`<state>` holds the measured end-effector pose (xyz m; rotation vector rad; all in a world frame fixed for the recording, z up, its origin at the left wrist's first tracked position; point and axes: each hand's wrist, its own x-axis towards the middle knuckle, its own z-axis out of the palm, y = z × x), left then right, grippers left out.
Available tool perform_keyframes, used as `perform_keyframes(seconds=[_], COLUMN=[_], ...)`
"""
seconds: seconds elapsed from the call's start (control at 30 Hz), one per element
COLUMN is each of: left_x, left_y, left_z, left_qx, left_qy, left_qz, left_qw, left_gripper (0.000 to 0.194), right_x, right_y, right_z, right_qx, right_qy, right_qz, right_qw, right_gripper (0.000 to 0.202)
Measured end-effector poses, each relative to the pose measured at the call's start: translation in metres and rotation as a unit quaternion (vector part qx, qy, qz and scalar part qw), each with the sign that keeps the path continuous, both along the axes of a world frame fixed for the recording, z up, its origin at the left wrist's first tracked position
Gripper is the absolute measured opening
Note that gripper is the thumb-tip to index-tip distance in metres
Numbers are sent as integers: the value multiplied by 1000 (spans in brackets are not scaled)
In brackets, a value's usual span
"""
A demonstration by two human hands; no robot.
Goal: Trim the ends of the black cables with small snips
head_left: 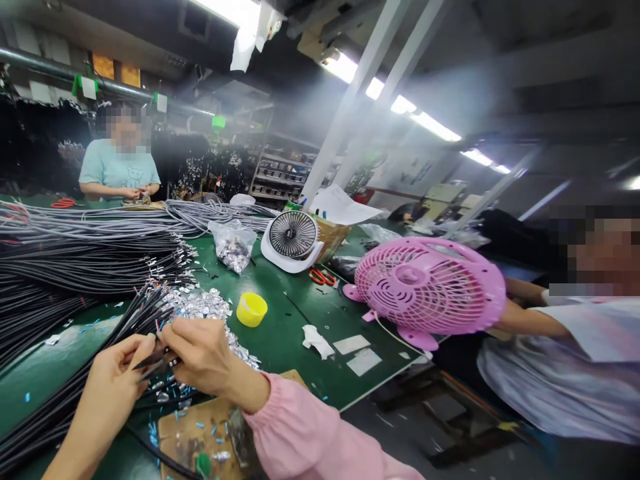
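My left hand (113,380) is closed, thumb and fingers pinched round the end of a black cable, beside the dark pointed blades of a small tool. Right next to it, my right hand (200,353) is closed too, its fingers curled near the cable's thin coloured wire ends; its palm side is hidden. Under and left of both hands runs a bundle of black cables (55,420). Behind my right hand lies a pile of silvery foil pieces (205,303). A wooden board (187,440) with small blue bits on it sits below my hands.
On the green table (280,333) are a yellow tub (251,309), a white fan (293,240), orange-handled scissors (323,277), a plastic bag (233,248) and a large pink fan (425,287). One person (117,167) sits across the table, another (590,333) at the right.
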<state>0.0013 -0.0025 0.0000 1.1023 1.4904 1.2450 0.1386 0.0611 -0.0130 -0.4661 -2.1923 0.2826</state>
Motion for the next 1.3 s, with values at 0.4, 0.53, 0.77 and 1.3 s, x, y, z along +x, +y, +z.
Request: perform_keyframes(seconds=[0.4,0.53,0.77,1.3], left_x=[4,2,-6,-2], left_y=[-4,-2,-5,-10], left_z=[4,-1,-6,-8], left_qx=[150,152,139,126], left_qy=[67,85,74,61], left_qz=[23,39,-5,11], left_qw=[986,984,988,990], left_gripper=[62,64,57,40], right_x=[-3,11,12,14], right_y=[-12,3,-4,-7], right_z=[12,16,7,0], right_qx=[-390,-431,-395,-331], right_qy=[216,333,241,120], right_qz=[-13,-60,-35,33], right_qw=[895,837,886,936], right_gripper=[35,44,33,45])
